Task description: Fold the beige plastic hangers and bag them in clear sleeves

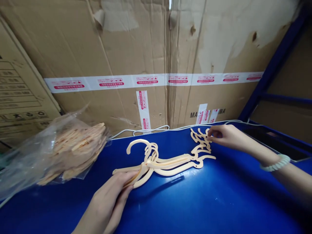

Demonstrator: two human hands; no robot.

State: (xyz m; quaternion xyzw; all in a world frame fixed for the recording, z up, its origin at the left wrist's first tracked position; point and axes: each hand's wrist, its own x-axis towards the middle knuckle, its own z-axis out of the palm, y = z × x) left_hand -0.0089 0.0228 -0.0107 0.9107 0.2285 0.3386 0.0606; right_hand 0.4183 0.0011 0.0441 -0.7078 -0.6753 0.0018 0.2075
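My left hand (113,195) is closed round one arm of a few cream plastic clothes hangers (170,166), which lie bunched together with their hooks pointing away from me. Their other arms reach right, towards a small pile of loose, curved cream hook pieces (201,140). At the right edge of that pile, my right hand (223,136) pinches one of the hook pieces between thumb and fingertips. It wears a pale beaded bracelet. The left fingertips are partly hidden behind the hanger arm.
A clear plastic bag (80,149) full of flat cream parts lies at the left. Behind the blue table (175,208) stand large cardboard boxes (126,55) with printed tape. A white cable (156,130) runs along the back edge. A dark flat device (275,143) lies at the right.
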